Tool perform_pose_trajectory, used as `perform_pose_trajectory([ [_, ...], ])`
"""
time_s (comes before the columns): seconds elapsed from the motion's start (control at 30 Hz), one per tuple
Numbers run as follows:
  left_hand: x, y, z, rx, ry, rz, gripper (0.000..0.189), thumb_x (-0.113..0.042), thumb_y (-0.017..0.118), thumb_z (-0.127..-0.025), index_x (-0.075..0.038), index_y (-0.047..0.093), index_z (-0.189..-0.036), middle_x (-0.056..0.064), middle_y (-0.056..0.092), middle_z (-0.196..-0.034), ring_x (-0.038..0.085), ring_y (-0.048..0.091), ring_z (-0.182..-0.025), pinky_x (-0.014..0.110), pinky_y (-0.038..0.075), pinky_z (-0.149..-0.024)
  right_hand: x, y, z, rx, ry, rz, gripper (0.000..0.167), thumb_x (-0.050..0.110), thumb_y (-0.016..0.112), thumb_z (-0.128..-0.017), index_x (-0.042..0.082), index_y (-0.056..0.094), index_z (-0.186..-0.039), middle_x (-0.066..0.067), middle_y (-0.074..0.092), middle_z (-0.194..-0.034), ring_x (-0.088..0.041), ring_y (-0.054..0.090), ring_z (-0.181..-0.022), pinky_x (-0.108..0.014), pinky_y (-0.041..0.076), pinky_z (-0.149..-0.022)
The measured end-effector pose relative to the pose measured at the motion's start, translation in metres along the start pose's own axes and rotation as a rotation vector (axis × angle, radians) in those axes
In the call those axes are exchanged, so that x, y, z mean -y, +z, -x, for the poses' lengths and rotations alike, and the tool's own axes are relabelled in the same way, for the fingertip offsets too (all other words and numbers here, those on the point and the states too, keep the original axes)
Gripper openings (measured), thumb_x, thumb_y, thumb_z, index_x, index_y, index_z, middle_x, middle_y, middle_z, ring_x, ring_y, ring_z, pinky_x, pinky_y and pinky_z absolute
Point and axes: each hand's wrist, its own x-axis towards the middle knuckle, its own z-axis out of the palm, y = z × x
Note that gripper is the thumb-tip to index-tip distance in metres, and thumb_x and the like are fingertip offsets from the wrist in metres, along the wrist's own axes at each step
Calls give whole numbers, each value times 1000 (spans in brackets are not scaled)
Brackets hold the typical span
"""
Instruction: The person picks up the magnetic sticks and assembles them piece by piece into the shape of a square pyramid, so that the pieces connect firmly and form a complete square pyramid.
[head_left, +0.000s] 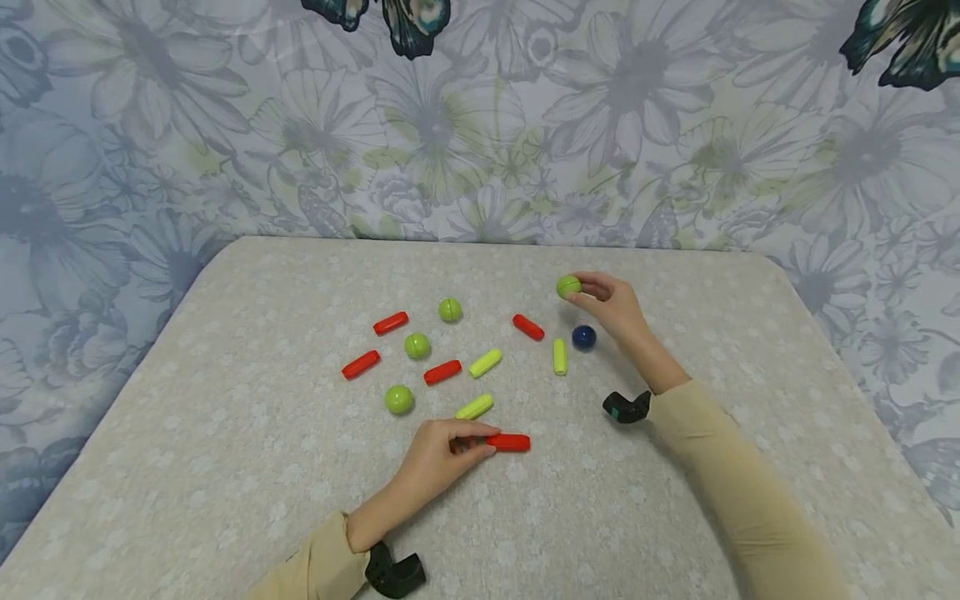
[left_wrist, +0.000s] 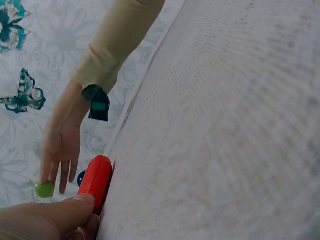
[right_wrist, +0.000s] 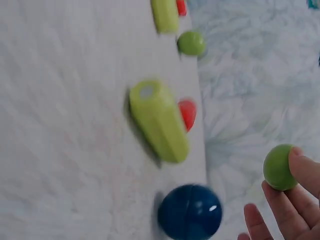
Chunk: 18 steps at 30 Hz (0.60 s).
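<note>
Near the front of the table my left hand [head_left: 440,457] pinches one end of a red stick [head_left: 512,442] between thumb and fingers. The left wrist view shows the thumb pressed on that red stick [left_wrist: 97,181], close to the tabletop. At the back right, my right hand [head_left: 611,307] holds a green ball [head_left: 568,287] at its fingertips. In the right wrist view the green ball [right_wrist: 279,167] sits between thumb and fingers, off the table. A dark blue ball [head_left: 583,337] lies just below the right hand, beside a yellow-green stick [head_left: 560,357].
Left of centre lie green balls [head_left: 398,399] and red sticks [head_left: 362,365]. More yellow-green sticks [head_left: 485,363] lie mid-table, one close by the left hand. Another red stick [head_left: 528,327] is left of the blue ball. A floral cloth [head_left: 480,142] hangs behind the table [head_left: 285,283].
</note>
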Motion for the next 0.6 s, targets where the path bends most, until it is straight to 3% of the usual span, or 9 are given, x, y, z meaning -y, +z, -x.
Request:
perform_pose_trajectory([
  [0.23, -1, -1, 0, -7, 8, 7, 19, -10, 76, -79, -12, 75, -97, -6, 69, -89, 4, 53, -58, 23, 47, -51, 7, 3, 53, 148, -106, -28, 40, 17, 67, -88, 2, 58, -124, -13, 61, -113, -26, 55, -102, -30, 47, -81],
  [0.37, -1, -1, -1, -7, 0, 5, 18, -10, 76, -79, -13, 75, -97, -7, 69, -89, 4, 53, -58, 24, 47, -51, -1, 12, 82, 234, -187, 21, 35, 10, 70, -86, 0, 61, -119, -10, 63, -108, -23, 57, -99, -27, 48, -77],
  [0.6, 0, 0, -1, -17, 4, 4, 18, -9, 76, -79, -11, 75, -96, -5, 69, -88, 4, 53, -58, 23, 47, -51, -24, 20, 112, 407, -241, 161, 37, 22, 76, -80, 12, 66, -115, 4, 64, -104, -16, 57, -93, -32, 45, -74],
])
